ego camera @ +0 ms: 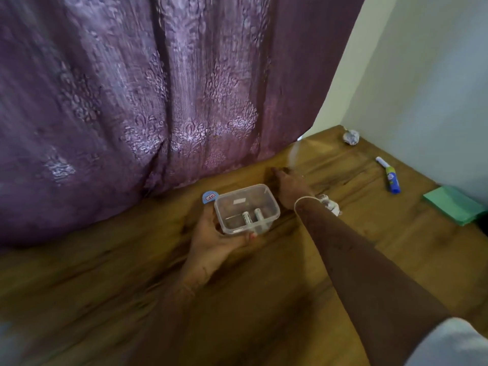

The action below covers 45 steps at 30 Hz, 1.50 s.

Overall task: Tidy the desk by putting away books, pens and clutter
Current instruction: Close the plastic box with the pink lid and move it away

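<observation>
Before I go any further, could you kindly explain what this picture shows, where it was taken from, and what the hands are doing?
There is no machine here: a person wears a camera on the head, so the one picture looks forward and down at their own arms over a wooden desk.

The left hand grips a clear plastic box with two small batteries inside. The right hand reaches forward past the box, flat and open, holding nothing I can see.

A small blue tag lies beside the box. To the right lie a blue and white pen, a green pad, a crumpled paper ball in the corner, and another crumpled scrap by the right wrist. A purple curtain hangs behind.
</observation>
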Tool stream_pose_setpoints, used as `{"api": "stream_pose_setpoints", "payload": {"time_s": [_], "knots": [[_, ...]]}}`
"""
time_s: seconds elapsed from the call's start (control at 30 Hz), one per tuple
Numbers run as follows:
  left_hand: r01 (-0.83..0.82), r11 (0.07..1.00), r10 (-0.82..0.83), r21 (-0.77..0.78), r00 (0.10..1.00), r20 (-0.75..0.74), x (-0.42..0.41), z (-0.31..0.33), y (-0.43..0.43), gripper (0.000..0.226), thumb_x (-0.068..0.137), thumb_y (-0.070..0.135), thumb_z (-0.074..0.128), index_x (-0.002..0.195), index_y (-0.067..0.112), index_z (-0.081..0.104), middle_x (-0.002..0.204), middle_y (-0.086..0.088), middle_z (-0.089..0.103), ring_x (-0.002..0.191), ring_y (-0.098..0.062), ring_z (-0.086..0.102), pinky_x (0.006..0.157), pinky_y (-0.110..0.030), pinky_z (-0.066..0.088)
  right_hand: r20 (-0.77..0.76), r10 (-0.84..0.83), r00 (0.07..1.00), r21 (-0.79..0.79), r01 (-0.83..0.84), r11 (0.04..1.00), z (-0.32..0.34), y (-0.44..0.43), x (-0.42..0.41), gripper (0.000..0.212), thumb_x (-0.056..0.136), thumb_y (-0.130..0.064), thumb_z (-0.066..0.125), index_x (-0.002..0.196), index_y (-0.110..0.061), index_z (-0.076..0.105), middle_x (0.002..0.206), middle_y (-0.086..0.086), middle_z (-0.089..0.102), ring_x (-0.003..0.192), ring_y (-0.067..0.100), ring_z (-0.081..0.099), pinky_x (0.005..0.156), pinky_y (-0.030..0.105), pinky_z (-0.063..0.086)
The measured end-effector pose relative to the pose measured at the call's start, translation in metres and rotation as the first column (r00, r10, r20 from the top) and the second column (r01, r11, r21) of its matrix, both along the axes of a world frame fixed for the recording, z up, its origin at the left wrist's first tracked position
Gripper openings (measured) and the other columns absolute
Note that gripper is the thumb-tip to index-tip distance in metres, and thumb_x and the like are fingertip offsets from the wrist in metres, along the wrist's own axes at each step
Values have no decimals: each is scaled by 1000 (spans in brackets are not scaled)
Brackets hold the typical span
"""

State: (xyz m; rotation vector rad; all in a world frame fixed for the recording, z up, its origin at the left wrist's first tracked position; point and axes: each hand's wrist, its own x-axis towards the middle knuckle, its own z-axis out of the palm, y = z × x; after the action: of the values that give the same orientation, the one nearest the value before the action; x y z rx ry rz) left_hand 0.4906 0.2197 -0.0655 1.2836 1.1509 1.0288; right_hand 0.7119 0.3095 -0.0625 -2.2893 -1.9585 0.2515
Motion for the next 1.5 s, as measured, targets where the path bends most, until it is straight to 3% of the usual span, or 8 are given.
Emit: {"api": "stream_pose_setpoints", "payload": {"time_s": [0.2,0.37,0.5,0.77,1.03,1.13,1.3,1.5], "knots": [[11,1000,-11,14,1000,4,-2,-3,4,72,57,2,90,113,29,55,112,3,70,100,-9,69,84,-27,56,212,22,977,156,-56,986,7,4,-2,31,91,-7,49,120,-12,59,114,16,58,106,36,58,85,39,50],[-6,1000,6,-3,1000,8,0,0,-6,77,56,-2,90,119,20,53,112,2,69,98,-6,69,85,-25,55,-602,-166,781,247,379,892,30,-19,-18,27,82,-12,58,106,-16,67,95,8,72,92,27,67,84,36,54],[-17,1000,17,-15,1000,-16,10,-2,-28,82,53,-3,91,123,12,52,114,-2,68,100,-12,68,85,-27,56,-851,-36,524,280,509,814,59,-81,-39,15,78,-20,62,90,-28,67,68,-6,69,70,20,68,74,47,58],[24,1000,-24,-15,999,-22,54,14,-91,80,47,7,95,115,20,55,106,1,70,94,-12,70,80,-34,59,-512,-89,855,153,192,969,84,-186,-33,18,68,-24,81,75,-14,69,67,-9,60,74,12,64,72,30,56],[117,993,-117,-8,992,-37,116,41,-163,78,52,20,94,115,28,50,102,16,59,93,-2,60,66,-11,46,-335,-167,927,51,195,980,91,-251,19,24,69,-25,81,87,-11,75,98,5,72,95,19,66,74,28,53],[24,1000,-24,12,999,-48,139,40,-197,90,36,53,93,114,32,54,105,14,64,98,-10,65,74,-22,53,-329,-154,932,54,181,982,93,-282,43,22,72,-19,77,93,-13,74,99,5,71,97,20,65,74,26,52],[-22,999,25,24,995,-95,164,42,-248,93,42,30,98,123,31,52,115,10,65,102,-10,65,84,-36,59,-434,-79,898,66,119,991,99,-328,78,16,78,-5,70,90,-16,76,97,3,73,93,19,67,83,33,57],[-49,999,50,21,994,-92,179,46,-297,99,37,33,97,125,24,52,118,9,64,104,-7,64,89,-35,56,-794,-74,603,59,198,978,111,-370,112,28,76,10,68,65,-16,66,78,9,73,78,23,71,70,39,61]]}}
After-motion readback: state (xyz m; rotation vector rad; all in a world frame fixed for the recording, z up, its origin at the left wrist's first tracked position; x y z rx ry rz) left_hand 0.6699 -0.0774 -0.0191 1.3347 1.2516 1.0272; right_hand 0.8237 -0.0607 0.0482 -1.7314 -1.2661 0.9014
